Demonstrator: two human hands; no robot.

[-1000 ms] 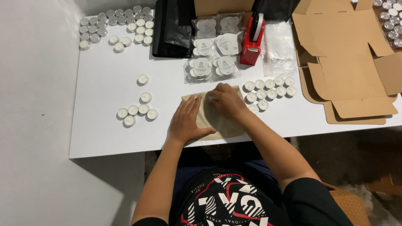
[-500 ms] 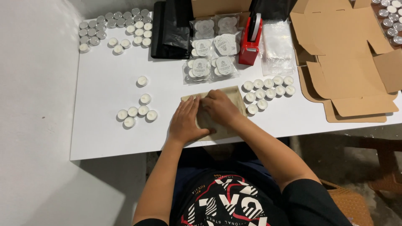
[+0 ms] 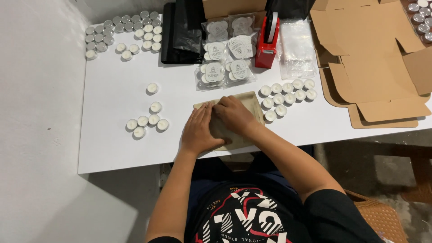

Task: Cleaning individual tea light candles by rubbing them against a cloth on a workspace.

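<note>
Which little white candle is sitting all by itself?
The candle on the left half of the white table, above the small bunch of five. Every other candle sits beside neighbours; this one has bare table all around it.

Sliding leftward over the tan paper bag (image 3: 245, 104), away from the tealights (image 3: 288, 95) on the right. Right hand (image 3: 234, 116), earlier pressing the bag's middle and right, now lying closer to the left hand (image 3: 201, 130), fingertips meeting at the bag's top left edge. Uncovering more of the bag's right corner. Left hand shifting slightly right, overlapping the bag's left side.
</note>
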